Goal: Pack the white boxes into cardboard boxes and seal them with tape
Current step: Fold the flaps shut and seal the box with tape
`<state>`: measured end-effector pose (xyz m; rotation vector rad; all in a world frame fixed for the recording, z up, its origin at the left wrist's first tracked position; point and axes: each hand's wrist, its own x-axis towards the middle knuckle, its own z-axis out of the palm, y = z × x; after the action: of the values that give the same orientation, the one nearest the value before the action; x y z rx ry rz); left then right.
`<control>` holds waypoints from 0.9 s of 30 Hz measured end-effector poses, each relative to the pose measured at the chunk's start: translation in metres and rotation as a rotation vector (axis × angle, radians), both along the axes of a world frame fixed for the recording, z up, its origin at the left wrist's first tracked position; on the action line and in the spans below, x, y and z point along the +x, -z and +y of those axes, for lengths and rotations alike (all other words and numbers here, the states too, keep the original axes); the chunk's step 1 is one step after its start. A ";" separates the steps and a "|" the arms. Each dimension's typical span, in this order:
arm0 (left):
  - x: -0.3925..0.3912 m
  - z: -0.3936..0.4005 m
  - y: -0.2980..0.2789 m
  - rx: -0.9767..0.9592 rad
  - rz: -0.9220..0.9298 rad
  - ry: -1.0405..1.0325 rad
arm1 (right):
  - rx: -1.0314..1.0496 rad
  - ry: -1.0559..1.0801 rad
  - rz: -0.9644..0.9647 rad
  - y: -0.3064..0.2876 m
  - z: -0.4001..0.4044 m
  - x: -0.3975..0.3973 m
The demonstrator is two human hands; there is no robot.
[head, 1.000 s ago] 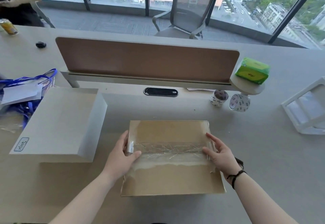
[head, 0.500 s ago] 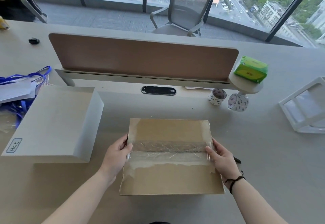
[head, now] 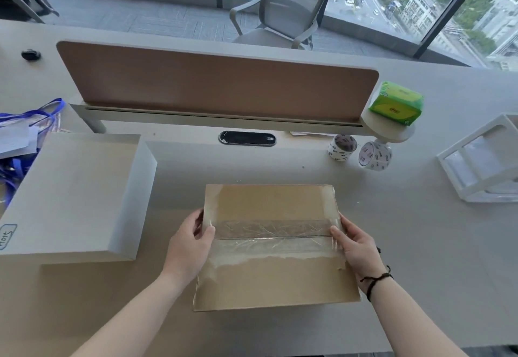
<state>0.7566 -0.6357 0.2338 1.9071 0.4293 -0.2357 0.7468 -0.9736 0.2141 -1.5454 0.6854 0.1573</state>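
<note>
Since a second ago: both hands slid from the top of the cardboard box [head: 276, 247] out to its two ends.

Head view: cardboard box flat on the bench [head: 420, 258], right in the middle, flaps shut, clear tape [head: 273, 233] across the seam. Left hand [head: 190, 244] curled round the left end, thumb on top: a grip on the box. Right hand [head: 354, 248] curled round the right end: the same. Big white box [head: 73, 196] just to the left, not packed yet. Two tape rolls [head: 358, 151] farther back, well apart from the hands.

Step in hand, most likely: rubbing the tape ends down the sides. Next, probably: lift this box aside with both hands, then pack the white one.
</note>
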 end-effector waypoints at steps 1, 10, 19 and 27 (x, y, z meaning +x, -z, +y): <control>0.003 -0.005 -0.001 0.052 0.011 -0.012 | -0.018 -0.004 0.001 -0.001 -0.001 0.001; 0.034 -0.067 -0.017 0.573 -0.155 0.284 | -0.091 -0.008 0.013 -0.012 -0.026 0.006; 0.053 -0.175 -0.033 0.338 -0.171 0.541 | -0.058 -0.048 0.006 -0.034 -0.076 0.039; 0.091 -0.265 -0.039 0.295 -0.121 0.568 | -0.038 -0.014 0.008 -0.027 -0.142 0.078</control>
<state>0.8479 -0.9005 0.2730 2.2901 -0.1820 -0.4437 0.8246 -1.1156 0.2411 -1.5873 0.6873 0.1618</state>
